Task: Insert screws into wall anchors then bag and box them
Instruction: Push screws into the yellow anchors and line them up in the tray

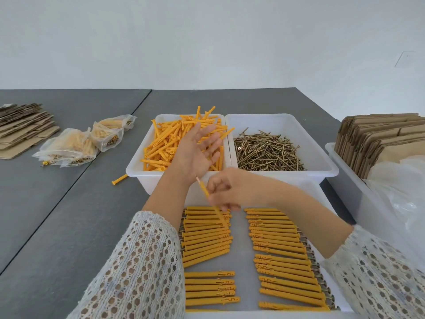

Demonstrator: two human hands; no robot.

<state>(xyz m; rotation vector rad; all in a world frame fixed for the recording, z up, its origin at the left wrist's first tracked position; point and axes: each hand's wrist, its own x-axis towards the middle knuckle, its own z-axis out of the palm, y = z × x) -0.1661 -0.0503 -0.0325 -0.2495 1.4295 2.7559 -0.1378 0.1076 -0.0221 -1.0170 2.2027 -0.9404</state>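
Far left edge: one stack of flattened cardboard boxes (pixel 21 127), brown, fanned out on the grey table (pixel 69 203).

Left of centre: three clear bags (pixel 78 143), filled with yellow anchors and screws, lying side by side and touching. One loose anchor (pixel 119 179), yellow plastic with a flared head, lies on the table just beside the anchor bin.

Centre: one white anchor bin (pixel 147 168), heaped with yellow ribbed anchors, too many to count. Left hand (pixel 195 155) raised over this bin, palm turned up, fingers straight and spread, holding nothing.

Centre, lower: right hand (pixel 226 189), fingers curled, pinching one held anchor (pixel 208 194), which stands tilted with a thin tip showing at its top end. Below it, one shallow white tray (pixel 241 256) carrying assembled anchors (pixel 280 261), yellow sleeves with metal screw heads protruding, laid flat in two columns; individual count cannot be told.

Right of centre: one white screw bin (pixel 328 166), touching the anchor bin, holding a pile of brass-coloured screws (pixel 266 150).

Far right: one white crate (pixel 345 180) with upright folded cardboard (pixel 377 139) and crumpled clear plastic (pixel 400 192).
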